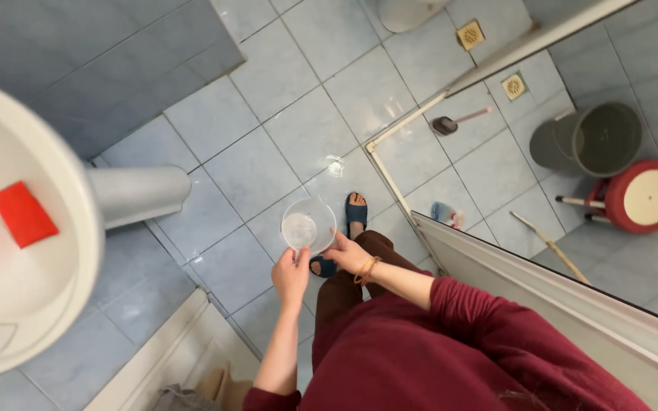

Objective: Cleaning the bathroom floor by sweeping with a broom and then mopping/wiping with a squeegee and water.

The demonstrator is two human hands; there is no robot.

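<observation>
While the camera looked straight down at a blue-tiled bathroom floor (268, 114), a clear round plastic bowl (308, 225) was held level in front of the person, its open mouth facing up toward the lens. Being round, it showed no long axis; a small pouring lip seemed to sit on its far rim, though that was hard to make out. The bowl hung above the floor, over the person's feet, which wore dark blue sandals (356, 211).

The left hand (291, 274) gripped the near edge of the bowl, fingers curled around the rim from below and the thumb on top, the bare forearm running straight up from the bottom of the view. The right hand (349, 254) came in from the right and pinched the bowl's right-hand edge, its wrist bent and ringed by a thin gold bangle (367, 270), the arm in a dark red sleeve (481, 304).

To the left stood a white pedestal washbasin (9, 289) with a red cloth (23, 214) lying inside it. To the right, past a white sliding-door frame (542, 289), were a grey bucket (592, 138), a red and cream low stool (643, 196) tipped on its side, a brush (458, 120) on the tiles and two square floor drains (470, 34).
</observation>
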